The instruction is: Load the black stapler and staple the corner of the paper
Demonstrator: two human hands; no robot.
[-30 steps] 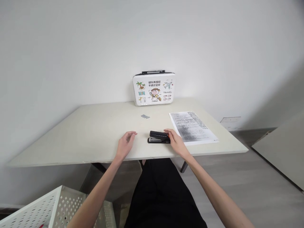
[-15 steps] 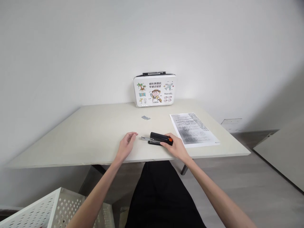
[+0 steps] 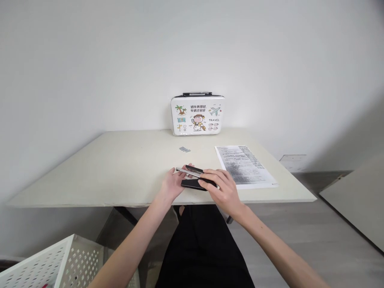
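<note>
A black stapler point(image 3: 192, 184) is tilted and spread apart above the front edge of the table, its silvery metal magazine sticking out to the left between the black parts. My right hand point(image 3: 224, 191) closes around its right end. At its left, my left hand point(image 3: 173, 185) is open, palm turned up, with some fingers passing behind or under the magazine. Whether those fingers touch the stapler I cannot tell. Beyond both hands lie several strips of staples point(image 3: 185, 149).
To the right on the white table point(image 3: 129, 168) lies a printed sheet of paper point(image 3: 244, 168). A white case with cartoon pictures point(image 3: 197, 116) stands at the back against the wall. A white perforated basket point(image 3: 81, 260) is below the table at the left.
My right hand has turned the stapler so its jaws spread, and its grip now comes from above. My left hand has moved right, up to the stapler, with its palm turned up.
</note>
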